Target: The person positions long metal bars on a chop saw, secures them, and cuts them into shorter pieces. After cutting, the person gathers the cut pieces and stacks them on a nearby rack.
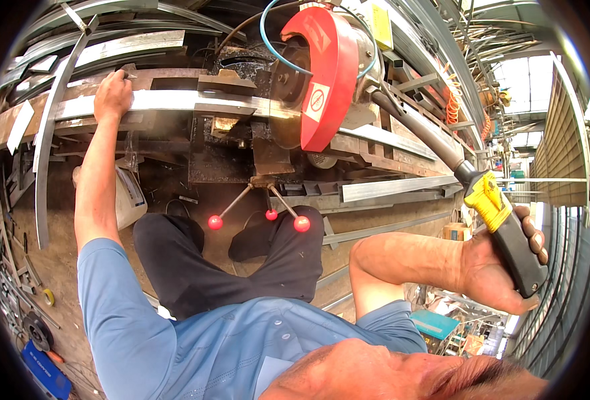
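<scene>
Head view, and we're right at the saw: the silver metal bar (162,100) lies along the rusty tabletop (5,133), seated between the dark plates of the vise (227,85) and running up to the saw's red guard (325,80). So the bar is laid in and, by the look of it, clamped; I'd call this the middle of a cut. Whether the blade is through is hard to say, with that guard and the blur covering the spot; what's left, I judge, is whatever remains of this cut and then freeing the piece. Over to the hands! Left hand (113,97) is clasped over the bar, well out from the vise, fingers curled over its far edge. Right hand (492,270) is wrapped firmly round the black handle (518,257) of the saw's long lever, just beside its yellow trigger guard (488,203). As for direction, the bar's long axis runs left to right across the person's front, nearly level, one end off to the left, the other pointing at the blade. Another silver length (392,141) lies beyond the guard; whether they're joined, I can't tell.
</scene>
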`<state>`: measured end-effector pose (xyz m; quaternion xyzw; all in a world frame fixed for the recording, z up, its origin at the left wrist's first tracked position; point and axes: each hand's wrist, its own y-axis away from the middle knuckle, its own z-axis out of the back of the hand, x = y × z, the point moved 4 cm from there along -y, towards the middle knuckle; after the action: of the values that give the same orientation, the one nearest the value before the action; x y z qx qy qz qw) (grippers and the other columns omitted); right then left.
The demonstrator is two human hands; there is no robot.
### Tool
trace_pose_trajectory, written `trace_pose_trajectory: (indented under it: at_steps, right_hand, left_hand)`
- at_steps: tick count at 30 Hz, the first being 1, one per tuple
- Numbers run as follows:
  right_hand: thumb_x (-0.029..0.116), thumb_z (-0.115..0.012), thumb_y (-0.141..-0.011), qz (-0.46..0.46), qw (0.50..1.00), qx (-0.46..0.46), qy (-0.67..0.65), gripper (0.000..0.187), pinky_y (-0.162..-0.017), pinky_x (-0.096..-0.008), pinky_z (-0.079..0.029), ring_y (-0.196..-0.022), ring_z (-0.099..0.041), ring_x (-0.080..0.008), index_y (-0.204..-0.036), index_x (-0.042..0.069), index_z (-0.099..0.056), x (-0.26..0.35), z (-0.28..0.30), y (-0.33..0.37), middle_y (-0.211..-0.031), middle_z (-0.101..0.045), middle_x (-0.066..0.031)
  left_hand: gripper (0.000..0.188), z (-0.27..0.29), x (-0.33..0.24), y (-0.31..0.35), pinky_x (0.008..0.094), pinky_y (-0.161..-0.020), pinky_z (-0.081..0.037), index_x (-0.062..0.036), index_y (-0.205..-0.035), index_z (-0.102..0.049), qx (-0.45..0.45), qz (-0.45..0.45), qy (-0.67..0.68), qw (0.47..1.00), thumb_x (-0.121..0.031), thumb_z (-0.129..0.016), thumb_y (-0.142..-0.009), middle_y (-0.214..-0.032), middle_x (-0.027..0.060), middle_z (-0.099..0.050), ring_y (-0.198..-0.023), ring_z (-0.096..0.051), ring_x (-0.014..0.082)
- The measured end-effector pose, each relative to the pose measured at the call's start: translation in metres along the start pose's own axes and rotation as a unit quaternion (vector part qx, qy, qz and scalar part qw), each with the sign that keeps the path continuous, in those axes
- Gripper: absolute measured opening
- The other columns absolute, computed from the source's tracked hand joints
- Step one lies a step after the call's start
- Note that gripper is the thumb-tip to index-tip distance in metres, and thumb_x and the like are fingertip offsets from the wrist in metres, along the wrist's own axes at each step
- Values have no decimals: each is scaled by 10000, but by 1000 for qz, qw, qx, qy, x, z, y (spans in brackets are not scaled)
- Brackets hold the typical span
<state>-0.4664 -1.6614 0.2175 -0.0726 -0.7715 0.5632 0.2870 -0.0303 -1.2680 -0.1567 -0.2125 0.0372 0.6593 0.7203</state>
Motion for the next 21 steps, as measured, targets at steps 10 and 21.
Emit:
trace_pose_trajectory:
  at_steps: [10,21]
  right_hand:
    - [542,-421,-881,3,1000,-16,14,590,-843,-551,-515,-853,-628,-341,-979,8,-652,1,1,2,-891,-615,-149]
    - [545,-442,-876,6,1000,-15,11,590,-843,-553,-507,-851,-618,-344,-976,4,-657,2,4,1,-892,-616,-156]
  left_hand:
    - [288,-1,1,-1,441,-929,-479,-104,-1073,-642,-1,-8,-1,1000,-253,-464,-902,-1145,91,-641,-1104,-582,325]
    - [281,0,-1,-1,446,-921,-479,-102,-1062,-634,-3,-10,1,1000,-259,-465,-901,-1141,90,-638,-1100,-580,324]
